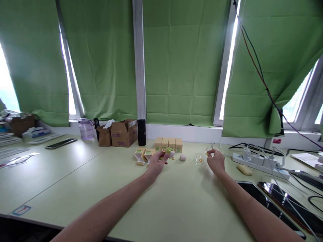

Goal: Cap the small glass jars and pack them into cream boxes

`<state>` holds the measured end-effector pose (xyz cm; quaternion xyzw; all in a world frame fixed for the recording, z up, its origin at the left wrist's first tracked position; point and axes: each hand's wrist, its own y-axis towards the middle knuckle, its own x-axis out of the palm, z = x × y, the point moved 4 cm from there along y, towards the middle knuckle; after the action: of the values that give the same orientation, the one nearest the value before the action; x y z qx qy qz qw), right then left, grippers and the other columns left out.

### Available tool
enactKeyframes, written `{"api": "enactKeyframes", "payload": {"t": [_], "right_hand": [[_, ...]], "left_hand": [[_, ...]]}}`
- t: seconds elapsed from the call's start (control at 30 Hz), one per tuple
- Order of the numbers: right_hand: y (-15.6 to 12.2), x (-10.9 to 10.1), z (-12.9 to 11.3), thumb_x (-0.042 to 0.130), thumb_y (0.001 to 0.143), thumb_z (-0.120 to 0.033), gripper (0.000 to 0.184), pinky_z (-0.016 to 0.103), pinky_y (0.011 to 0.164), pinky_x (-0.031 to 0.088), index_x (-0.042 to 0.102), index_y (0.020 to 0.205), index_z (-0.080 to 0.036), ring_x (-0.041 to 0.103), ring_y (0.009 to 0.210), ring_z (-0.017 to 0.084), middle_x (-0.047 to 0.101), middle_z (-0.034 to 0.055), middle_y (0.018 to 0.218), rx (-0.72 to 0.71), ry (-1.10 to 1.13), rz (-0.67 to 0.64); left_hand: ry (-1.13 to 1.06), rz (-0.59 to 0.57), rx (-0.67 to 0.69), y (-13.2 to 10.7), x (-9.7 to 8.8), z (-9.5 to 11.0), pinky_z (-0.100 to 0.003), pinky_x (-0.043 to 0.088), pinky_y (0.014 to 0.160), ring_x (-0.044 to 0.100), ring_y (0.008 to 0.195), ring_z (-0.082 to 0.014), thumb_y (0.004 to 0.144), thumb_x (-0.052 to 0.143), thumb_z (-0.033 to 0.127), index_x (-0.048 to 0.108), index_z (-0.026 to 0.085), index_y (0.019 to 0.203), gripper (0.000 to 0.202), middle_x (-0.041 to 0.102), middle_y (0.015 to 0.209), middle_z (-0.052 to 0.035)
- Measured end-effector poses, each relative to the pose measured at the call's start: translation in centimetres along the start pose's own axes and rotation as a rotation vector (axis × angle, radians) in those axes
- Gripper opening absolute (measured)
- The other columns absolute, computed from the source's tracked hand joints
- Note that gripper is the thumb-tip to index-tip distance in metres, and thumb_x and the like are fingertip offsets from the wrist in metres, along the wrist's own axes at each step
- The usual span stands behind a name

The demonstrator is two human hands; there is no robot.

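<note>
My left hand [156, 165] is closed, with a small green-and-white object [170, 153] between thumb and fingers. It is too small to name surely. To the right, my right hand [216, 161] pinches a small clear piece [208, 152] with a touch of yellow. Just left of that hand, a clear little container [199, 159] with something amber inside rests on the table. A small pale pinkish piece [183, 157] lies between the hands. Beside my left hand stand two opened small cardboard boxes [140, 156]. Several closed small boxes [168, 144] form a row behind it.
A black cylinder [141, 132], a brown carton [123, 133] and a purple bottle [86, 129] stand at the back left. At right are a white power strip [259, 163], loose cables, a yellowish lump [244, 169] and dark tablet-like devices [262, 198]. A phone [61, 144] lies far left.
</note>
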<state>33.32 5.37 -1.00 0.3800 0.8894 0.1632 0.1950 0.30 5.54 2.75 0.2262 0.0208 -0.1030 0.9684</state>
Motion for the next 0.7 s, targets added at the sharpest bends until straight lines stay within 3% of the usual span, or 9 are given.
{"api": "enactKeyframes", "payload": {"t": [0.07,0.2,0.27,0.37,0.53,0.7], "right_hand": [[-0.5,1.0,-1.1,0.067,0.073,-0.043,0.022,0.051,0.099,0.045,0.061,0.081,-0.022,0.058,0.117,0.035,0.069,0.0162,0.116,-0.013,0.169,-0.060],[-2.8,2.9,-3.5,0.075,0.068,-0.057,0.044,0.047,0.083,0.054,0.062,0.094,-0.024,0.068,0.099,0.030,0.074,0.0104,0.104,-0.013,0.471,-0.263],[-4.4,3.5,-4.8,0.081,0.065,-0.054,0.048,0.046,0.076,0.056,0.061,0.099,-0.026,0.070,0.093,0.030,0.076,0.0088,0.102,0.011,0.600,-0.374],[-7.1,4.4,-6.7,0.085,0.067,-0.040,0.046,0.043,0.074,0.053,0.064,0.106,-0.027,0.071,0.093,0.028,0.077,0.0087,0.106,0.230,0.950,-0.682],[-9.7,4.2,-9.2,0.078,0.076,-0.048,0.039,0.037,0.069,0.049,0.067,0.108,-0.027,0.069,0.088,0.026,0.076,0.0083,0.104,0.301,0.986,-0.876],[-10.3,4.2,-9.6,0.080,0.073,-0.057,0.048,0.029,0.054,0.037,0.066,0.108,-0.027,0.058,0.061,0.017,0.075,0.0063,0.099,0.319,0.918,-0.866]], "left_hand": [[-0.007,0.014,0.000,0.1,-0.1,-0.2,-0.029,0.056,0.068,0.061,0.081,-0.0185,0.079,0.071,0.069,0.074,0.013,0.094,0.058,0.070,0.090,-0.0080],[-0.019,0.059,-0.005,0.4,-0.4,-0.7,-0.029,0.057,0.068,0.063,0.082,-0.0195,0.079,0.071,0.070,0.074,0.013,0.095,0.058,0.069,0.086,-0.0067],[-0.029,0.072,-0.006,0.4,-0.6,-0.9,-0.029,0.057,0.067,0.063,0.083,-0.0197,0.079,0.070,0.070,0.073,0.014,0.095,0.059,0.069,0.085,-0.0062],[-0.035,0.069,-0.007,0.5,-0.6,-1.1,-0.028,0.056,0.066,0.063,0.083,-0.0194,0.079,0.070,0.071,0.073,0.014,0.095,0.060,0.069,0.086,-0.0064],[-0.021,0.066,-0.016,0.5,-0.5,-1.3,-0.027,0.056,0.067,0.062,0.082,-0.0181,0.080,0.069,0.069,0.073,0.013,0.100,0.060,0.071,0.092,-0.0076],[-0.018,0.051,-0.009,0.4,-0.3,-1.1,-0.027,0.055,0.066,0.062,0.082,-0.0181,0.081,0.069,0.069,0.073,0.013,0.099,0.059,0.071,0.093,-0.0075]]}}
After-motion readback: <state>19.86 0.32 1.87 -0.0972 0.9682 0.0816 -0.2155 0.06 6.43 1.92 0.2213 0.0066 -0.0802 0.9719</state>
